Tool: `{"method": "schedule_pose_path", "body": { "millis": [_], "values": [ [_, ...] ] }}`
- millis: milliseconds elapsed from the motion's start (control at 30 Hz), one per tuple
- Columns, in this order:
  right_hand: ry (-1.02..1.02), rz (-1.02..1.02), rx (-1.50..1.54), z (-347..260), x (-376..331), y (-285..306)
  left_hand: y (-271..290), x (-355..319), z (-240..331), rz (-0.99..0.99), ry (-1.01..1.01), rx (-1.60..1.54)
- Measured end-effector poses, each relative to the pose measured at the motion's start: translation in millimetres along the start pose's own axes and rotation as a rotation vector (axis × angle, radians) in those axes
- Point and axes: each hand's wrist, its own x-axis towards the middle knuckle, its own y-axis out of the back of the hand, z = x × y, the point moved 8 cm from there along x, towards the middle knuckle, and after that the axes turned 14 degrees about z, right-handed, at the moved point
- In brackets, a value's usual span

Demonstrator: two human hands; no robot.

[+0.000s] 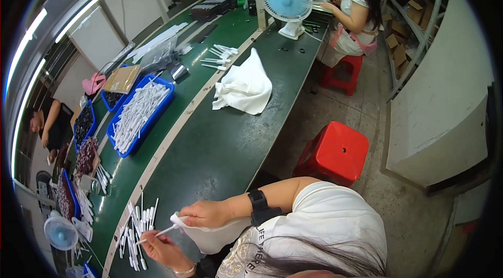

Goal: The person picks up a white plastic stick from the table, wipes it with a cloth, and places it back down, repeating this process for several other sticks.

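Left hand [163, 249] pinching a thin white stick [157, 234] by its near end, stick poking out toward the pile of white sticks [137, 228] on the green table [209, 147], right hand [207, 214] squeezing a white cloth [212, 235] just beside the stick's tip.

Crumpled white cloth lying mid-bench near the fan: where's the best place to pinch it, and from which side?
Pinch the white cloth at its raised peak at the fan end, coming straight down from above. The folds stand up to a point there, while the rest spreads flat on the green bench, with bare surface around it.
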Motion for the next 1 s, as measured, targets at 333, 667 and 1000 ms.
{"method": "schedule_pose_path", "body": {
  "millis": [333, 667, 1000],
  "values": [
    [-0.404, -0.046, -0.369, 29.3, -11.8, 19.8, -25.4, -33.8, -22.5, -0.388, 0.014, 0.267],
    [-0.16, -0.023, -0.119, 20.4, 11.7, -14.0, -18.3, -15.4, -29.5, -0.306, 0.204, 0.17],
    [-0.54, 0.258, 0.246, 59.5, -7.1, 16.2, 1.2, 7.5, -49.1, -0.145, 0.479, -0.175]
  ]
}}
